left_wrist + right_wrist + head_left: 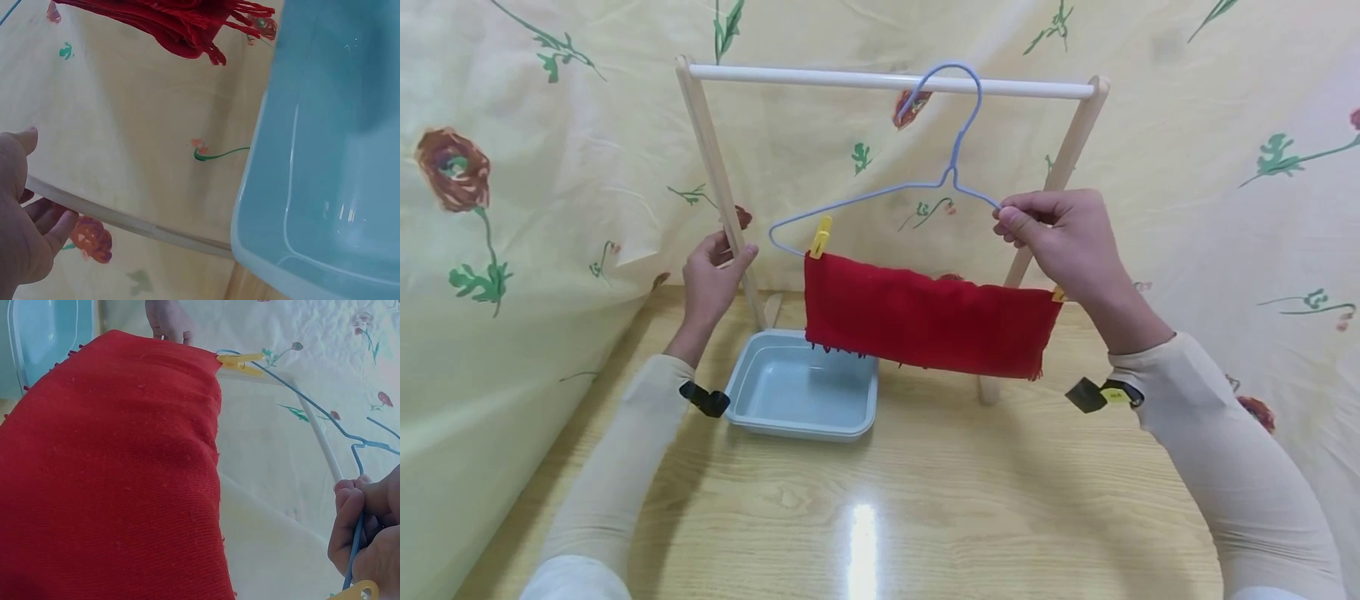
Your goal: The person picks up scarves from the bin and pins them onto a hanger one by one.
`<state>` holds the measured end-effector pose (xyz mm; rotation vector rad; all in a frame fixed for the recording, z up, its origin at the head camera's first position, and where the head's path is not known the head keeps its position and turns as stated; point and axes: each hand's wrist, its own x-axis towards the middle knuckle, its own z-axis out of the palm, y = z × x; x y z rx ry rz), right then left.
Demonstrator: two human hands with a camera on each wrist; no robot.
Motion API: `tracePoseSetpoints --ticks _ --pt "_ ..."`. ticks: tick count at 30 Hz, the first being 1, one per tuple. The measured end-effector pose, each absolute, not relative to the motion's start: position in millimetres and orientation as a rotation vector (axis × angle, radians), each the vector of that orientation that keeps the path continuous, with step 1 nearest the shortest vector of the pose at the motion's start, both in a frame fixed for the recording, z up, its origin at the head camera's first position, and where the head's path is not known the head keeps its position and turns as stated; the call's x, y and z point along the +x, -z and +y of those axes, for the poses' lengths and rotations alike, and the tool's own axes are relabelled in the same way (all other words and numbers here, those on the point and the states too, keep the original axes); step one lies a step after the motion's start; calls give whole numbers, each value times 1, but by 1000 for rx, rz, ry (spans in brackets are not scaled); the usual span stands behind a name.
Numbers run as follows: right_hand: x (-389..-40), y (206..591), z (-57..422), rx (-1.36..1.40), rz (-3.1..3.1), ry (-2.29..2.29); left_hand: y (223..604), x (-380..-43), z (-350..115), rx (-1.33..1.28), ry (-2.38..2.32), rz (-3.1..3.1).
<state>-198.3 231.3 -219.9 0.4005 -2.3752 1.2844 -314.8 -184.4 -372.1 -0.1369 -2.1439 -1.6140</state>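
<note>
My right hand [1067, 237] pinches the right shoulder of a blue wire hanger [865, 198]. From the hanger hangs a folded red scarf [925, 321] with fringes, held by a yellow clothespin [821, 237] at its left corner and another yellow clothespin [359, 592] at the right, partly hidden by my hand in the head view. The hanger's hook overlaps the white bar [820, 77] of a rack; I cannot tell whether it rests on it. My left hand [711, 279] holds the rack's left wooden post [707, 142], with thumb and fingers on opposite sides.
A light blue plastic basin [801, 392] sits on the wood-grain surface [970, 500] beside the foot of the left post. The right wooden post [1067, 150] stands behind the right hand. Floral fabric [550, 92] surrounds the rack at the back and sides.
</note>
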Motion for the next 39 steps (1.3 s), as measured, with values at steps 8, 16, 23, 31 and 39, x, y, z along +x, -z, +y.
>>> tracePoseSetpoints --ticks 8,16,23,31,39 --pt "-199 204 234 357 -2383 -1293 373 -316 -184 -101 1570 -2136" --pt "-207 188 231 302 -2399 -1349 375 -321 -189 -75 1548 -2133" --pt "-215 177 224 204 -2419 -1435 375 -319 -189 -61 1529 -2159" --pt "-231 174 210 142 -2379 -1592 375 -319 -189 -64 1533 -2153" --pt "-243 178 198 101 -2360 -1633 374 -317 -190 -88 1542 -2177"
